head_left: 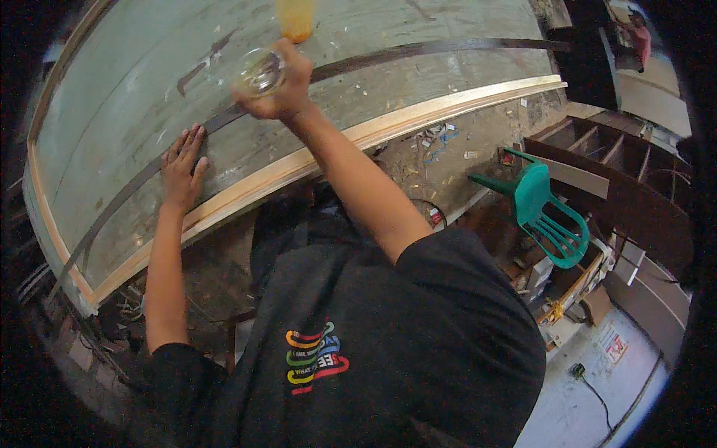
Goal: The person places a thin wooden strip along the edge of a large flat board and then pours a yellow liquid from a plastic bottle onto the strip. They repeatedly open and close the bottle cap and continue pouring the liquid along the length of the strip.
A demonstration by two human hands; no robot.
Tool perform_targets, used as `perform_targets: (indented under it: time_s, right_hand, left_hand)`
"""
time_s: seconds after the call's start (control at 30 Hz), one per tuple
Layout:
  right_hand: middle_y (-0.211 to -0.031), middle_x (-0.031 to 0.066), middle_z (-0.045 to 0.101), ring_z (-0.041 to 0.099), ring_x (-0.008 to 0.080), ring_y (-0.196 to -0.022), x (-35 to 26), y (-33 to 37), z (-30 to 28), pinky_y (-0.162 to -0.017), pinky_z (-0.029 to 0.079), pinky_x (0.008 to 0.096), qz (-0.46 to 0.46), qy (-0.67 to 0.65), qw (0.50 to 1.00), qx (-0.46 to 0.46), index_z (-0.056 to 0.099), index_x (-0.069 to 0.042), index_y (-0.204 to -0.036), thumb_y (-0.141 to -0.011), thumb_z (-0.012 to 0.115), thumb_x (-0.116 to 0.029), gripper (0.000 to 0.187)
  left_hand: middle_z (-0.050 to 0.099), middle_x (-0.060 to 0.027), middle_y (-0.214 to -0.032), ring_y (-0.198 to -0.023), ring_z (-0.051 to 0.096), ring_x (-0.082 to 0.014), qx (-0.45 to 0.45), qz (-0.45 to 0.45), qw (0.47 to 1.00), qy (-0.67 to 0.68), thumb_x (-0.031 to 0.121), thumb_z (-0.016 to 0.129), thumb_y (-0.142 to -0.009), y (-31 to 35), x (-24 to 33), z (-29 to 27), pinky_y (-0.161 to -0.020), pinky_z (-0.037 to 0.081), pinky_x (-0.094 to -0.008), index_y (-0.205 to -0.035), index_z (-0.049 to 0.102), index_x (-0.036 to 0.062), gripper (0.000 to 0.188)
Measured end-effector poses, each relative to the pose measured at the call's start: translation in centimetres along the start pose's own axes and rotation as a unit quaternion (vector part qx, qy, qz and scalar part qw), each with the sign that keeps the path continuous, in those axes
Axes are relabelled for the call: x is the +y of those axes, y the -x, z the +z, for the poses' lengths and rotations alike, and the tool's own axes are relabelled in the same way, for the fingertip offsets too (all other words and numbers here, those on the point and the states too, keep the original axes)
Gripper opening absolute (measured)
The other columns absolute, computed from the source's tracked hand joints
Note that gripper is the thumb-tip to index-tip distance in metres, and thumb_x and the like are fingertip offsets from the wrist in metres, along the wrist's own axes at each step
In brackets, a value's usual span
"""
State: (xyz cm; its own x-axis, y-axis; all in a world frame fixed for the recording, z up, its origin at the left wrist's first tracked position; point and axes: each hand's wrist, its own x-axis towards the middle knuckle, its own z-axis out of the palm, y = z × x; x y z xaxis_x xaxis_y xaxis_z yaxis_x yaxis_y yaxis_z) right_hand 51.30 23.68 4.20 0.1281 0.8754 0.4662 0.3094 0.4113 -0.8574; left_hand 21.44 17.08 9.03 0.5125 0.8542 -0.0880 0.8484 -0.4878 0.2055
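across the big greenish worktop [134, 89] lies the long dark strip [441, 49], and here's the left hand [183, 168] laid across it, grip spread, while farther right along it the right hand [290, 88] has its grip wrapped around a clear round container [261, 71]!

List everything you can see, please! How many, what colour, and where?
Large flat board: one, grey-green, upper left
Pale wooden edging strips: at least two, tan, along board edges
Long thin strip: one, dark brown, across the board
Round see-through container: one, clear, in the right hand
See-through container: one, orange-yellow, top edge
Plastic chair: one, green, right
Slatted frame: one, dark brown, far right
Other person: one, pink top, upper right
Black shirt: one, bottom middle
Left hand: one, over the strip
Right hand: one, above the board
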Motion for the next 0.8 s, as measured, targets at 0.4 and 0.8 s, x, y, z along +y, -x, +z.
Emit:
perform_targets:
  time_s: [0.4, 0.8]
  right_hand:
    - [-0.127, 0.0214, 0.045, 0.056, 0.0313, -0.101, 9.4, -4.1, -21.0, -0.085, 0.052, 0.0450, 0.049, -0.003, 0.949, 0.311, 0.026, 0.003, -0.145, -0.070, 0.089, -0.026, 0.102]
    - [-0.087, 0.0051, 0.057, 0.058, 0.0167, -0.072, -2.8, 0.5, 3.1, -0.067, 0.052, 0.0320, -0.199, 0.069, 0.966, 0.148, 0.044, 0.001, -0.124, -0.067, 0.092, -0.033, 0.082]
  left_hand:
    - [0.053, -0.0034, -0.149, -0.136, 0.051, -0.0258, 0.102, 0.038, 0.990, 0.084, 0.011, 0.056, -0.097, 0.0, -1.4, 0.8, -0.110, 0.039, -0.0405, -0.143, 0.057, 0.0170, 0.046]
    - [0.064, -0.0110, -0.114, -0.099, 0.068, -0.0252, 0.269, -0.083, 0.948, 0.148, 0.000, 0.060, -0.094, 0.7, -4.6, 3.9, -0.083, 0.057, -0.0376, -0.122, 0.068, 0.0127, 0.031]
